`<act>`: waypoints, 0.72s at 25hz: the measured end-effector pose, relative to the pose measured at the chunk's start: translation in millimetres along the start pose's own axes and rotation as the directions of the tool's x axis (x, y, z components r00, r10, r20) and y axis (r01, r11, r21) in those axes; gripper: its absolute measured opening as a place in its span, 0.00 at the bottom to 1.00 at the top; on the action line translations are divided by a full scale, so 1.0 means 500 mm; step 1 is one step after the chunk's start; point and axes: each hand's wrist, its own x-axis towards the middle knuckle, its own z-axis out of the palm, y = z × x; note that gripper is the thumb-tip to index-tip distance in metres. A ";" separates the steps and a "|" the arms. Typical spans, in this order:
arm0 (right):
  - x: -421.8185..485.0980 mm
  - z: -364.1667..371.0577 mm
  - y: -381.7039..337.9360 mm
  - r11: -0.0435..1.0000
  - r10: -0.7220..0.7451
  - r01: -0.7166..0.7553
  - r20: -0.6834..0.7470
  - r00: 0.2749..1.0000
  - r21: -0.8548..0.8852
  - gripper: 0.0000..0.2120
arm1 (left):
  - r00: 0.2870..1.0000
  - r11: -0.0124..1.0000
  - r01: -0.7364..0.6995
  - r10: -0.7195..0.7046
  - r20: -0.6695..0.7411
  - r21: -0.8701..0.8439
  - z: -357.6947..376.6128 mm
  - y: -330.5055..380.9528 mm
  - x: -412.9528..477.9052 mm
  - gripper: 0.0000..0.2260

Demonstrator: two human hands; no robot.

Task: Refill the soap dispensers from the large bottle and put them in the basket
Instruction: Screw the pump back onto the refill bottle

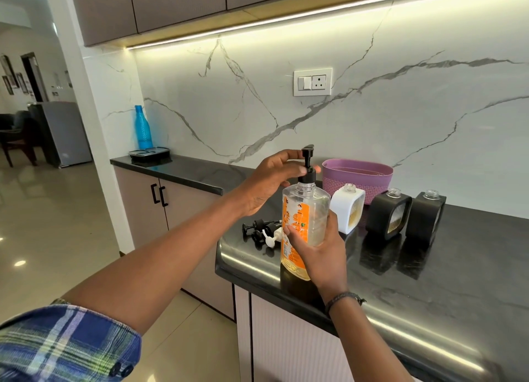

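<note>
My right hand (316, 253) grips the body of the large clear bottle (310, 210) with its orange label, held upright over the counter's near edge. My left hand (269, 181) pinches the bottle's black pump top (308, 164) at the neck. Three square dispensers stand uncapped on the black counter: a white one (347, 210) and two black ones (388, 212) (425, 217). Behind them sits the purple basket (357, 175). Loose black and white pump heads (263, 231) lie left of the bottle.
The black stone counter (458, 267) runs to the right with a rounded shiny edge. A blue water bottle (142, 127) and a black lidded container (148, 154) stand at the far left end. A wall socket (312, 82) is on the marble backsplash.
</note>
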 end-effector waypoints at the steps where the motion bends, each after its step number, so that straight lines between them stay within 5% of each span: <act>1: 0.000 0.000 0.000 1.000 0.002 -0.002 0.001 1.000 0.000 0.35 | 1.000 1.000 0.004 -0.004 -0.019 -0.001 0.005 0.003 -0.002 0.22; 11: 0.003 0.001 0.002 1.000 0.021 -0.021 0.010 1.000 0.000 0.39 | 1.000 0.992 -0.008 0.011 -0.017 0.127 0.007 0.018 -0.003 0.15; 18: 0.002 0.001 0.003 1.000 0.021 -0.021 0.011 1.000 -0.004 0.40 | 0.999 1.000 -0.012 0.012 0.030 0.020 -0.011 0.006 -0.006 0.14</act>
